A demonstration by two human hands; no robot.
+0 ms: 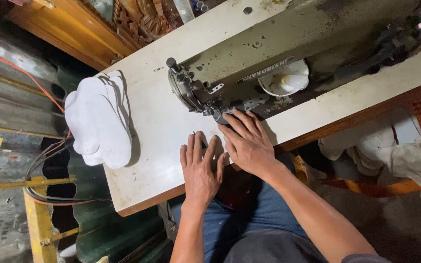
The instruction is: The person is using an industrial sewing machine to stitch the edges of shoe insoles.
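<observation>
Near table edge (142, 202), both flat hands (220, 156)

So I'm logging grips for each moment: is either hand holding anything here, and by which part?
Nothing is gripped. The left hand and right hand lie flat, fingers spread, on the white table by the sewing machine; whether fabric lies beneath cannot be told.

An olive-green sewing machine (288, 46), blotched with dark stains, stands on a cream, smudged table (157, 122) edged in brown. White cut pieces (98, 119) lie stacked. Blue jeans (254, 214), a yellow frame (37, 214), orange cable (25, 73).
</observation>
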